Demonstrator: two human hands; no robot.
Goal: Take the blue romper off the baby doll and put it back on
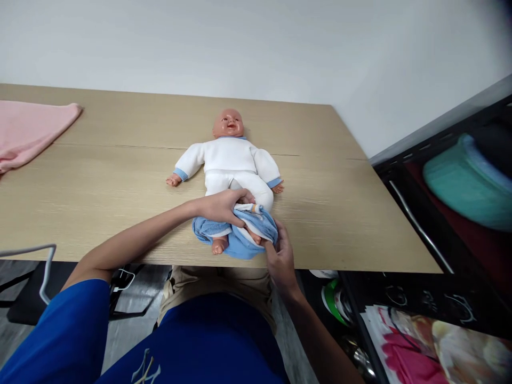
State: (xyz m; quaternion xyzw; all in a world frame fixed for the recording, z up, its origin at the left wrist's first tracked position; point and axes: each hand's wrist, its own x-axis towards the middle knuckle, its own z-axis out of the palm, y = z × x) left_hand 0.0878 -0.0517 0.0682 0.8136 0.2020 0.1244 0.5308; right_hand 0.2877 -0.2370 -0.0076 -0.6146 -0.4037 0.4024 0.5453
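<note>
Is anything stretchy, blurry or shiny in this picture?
In the head view, the teal tub at the right edge looks stretched and soft; the top right corner goes dark; the doll's bald head has small shiny spots; the left hand and right hand on the blue cloth look clearer.

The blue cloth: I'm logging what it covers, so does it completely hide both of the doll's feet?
No, one foot pokes out of the blue cloth and the other foot shows beside the right hand.
</note>
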